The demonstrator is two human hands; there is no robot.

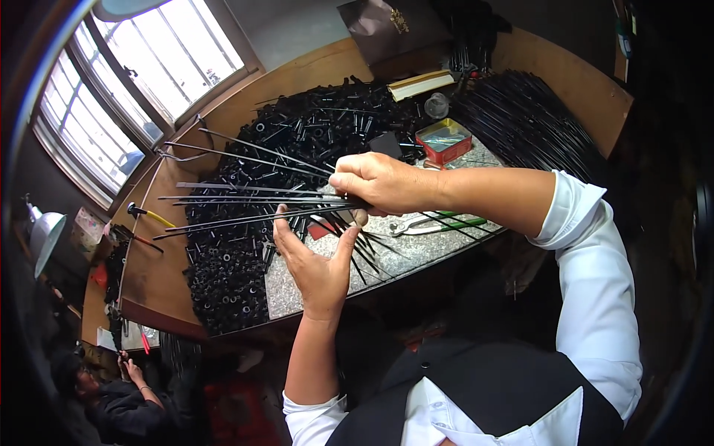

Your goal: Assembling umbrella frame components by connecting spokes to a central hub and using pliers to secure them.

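Observation:
My right hand (390, 182) is closed around a fan of thin black rods (253, 199), whose long ends spread out to the left over the bench. Shorter dark rod ends stick out below that fist, toward the stone slab (286, 293). Just left of and below it, my left hand (316, 271) is open, its thumb and fingers spread. Its fingertips are close to the lower rods; whether they touch them I cannot tell. Pliers with green handles (431, 224) lie on the slab under my right forearm.
A heap of small black parts (230, 267) covers the bench's left and middle. Long black rods (528, 111) are piled at the right, near a red tin (445, 143) and a clear cup (436, 105). A yellow-handled hammer (156, 216) lies left. Another person (111, 398) sits lower left.

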